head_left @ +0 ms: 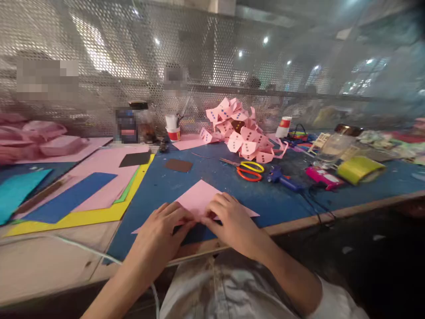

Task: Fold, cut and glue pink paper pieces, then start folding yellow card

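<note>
A pink sheet of paper (pixel 200 193), folded into a triangle, lies on the blue table mat near the front edge, its peak pointing away from me. My left hand (pixel 166 226) pinches the middle of its near edge from the left. From the right, my right hand (pixel 226 219) pinches the same edge, the fingertips of both hands almost meeting. The sheet's two side corners stick out beyond my hands. Beyond the sheet lie a small brown piece (pixel 178 165) and scissors (pixel 247 170) with red and yellow handles.
Folded pink paper pieces with dark dots (pixel 245 133) are heaped at the back. On the right are a blue glue gun (pixel 283 179), a magenta object (pixel 323 177) and a glass jar (pixel 338 146). Coloured sheets (pixel 99 215) lie left; a white cable (pixel 89 249) crosses the front edge.
</note>
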The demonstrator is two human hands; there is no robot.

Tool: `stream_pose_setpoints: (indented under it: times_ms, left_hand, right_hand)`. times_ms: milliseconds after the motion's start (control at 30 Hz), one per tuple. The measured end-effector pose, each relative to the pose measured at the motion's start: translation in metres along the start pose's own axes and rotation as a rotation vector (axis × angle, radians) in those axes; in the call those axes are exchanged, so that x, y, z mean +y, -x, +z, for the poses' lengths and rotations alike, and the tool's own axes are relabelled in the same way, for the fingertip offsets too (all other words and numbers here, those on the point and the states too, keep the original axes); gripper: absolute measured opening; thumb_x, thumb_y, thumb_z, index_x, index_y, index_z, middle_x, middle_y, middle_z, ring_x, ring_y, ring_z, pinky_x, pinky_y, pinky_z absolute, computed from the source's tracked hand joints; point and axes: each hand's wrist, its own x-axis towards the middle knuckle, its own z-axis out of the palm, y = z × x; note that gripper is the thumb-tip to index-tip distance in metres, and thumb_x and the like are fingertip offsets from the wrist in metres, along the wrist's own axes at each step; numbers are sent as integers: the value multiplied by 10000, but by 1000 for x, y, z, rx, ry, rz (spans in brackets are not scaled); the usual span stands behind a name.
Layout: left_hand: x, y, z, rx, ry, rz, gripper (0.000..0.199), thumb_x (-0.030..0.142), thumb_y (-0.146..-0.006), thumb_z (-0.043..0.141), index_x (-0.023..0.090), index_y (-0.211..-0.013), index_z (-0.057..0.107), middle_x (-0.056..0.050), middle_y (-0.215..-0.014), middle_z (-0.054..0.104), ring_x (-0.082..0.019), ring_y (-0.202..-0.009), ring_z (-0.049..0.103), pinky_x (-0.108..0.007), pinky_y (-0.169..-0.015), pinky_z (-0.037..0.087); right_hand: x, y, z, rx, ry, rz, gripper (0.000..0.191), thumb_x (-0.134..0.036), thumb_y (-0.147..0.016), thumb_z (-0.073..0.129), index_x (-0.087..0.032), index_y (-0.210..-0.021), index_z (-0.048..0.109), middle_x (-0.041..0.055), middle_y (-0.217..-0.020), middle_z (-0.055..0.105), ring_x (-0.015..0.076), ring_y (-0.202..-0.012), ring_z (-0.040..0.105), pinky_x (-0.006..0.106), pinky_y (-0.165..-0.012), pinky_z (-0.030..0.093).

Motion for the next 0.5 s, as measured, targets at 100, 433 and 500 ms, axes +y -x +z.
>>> stream_pose_setpoints:
  times_ms: [100,433,500]
  left_hand:
    - [-1,-3,3,1,5,5,98,278,-935,581,228,-883,648,-6,-891,641,-201,-851,555,-338,-784,404]
    - [-2,-4,10,29,-32,7,135,312,-925,588,217,-832,612,-21,-850,623,-219,-833,528,-343,-750,402]
    - [-2,-5,10,28,-29,3,132,298,-927,583,216,-827,610,-19,-852,626,-218,-834,528,-344,-754,401]
  right_hand:
    - [-2,0,2,7,8,7,139,-327,-957,599,-195,-918,626,40,-971,622,211,-988,534,356,-920,416]
    - [-5,-1,2,33,10,27,101,-275,-925,640,-196,-873,606,35,-946,619,204,-983,536,342,-881,422]
    - [-5,-1,2,38,0,27,104,-276,-927,637,-196,-870,605,33,-942,618,201,-978,539,339,-878,423]
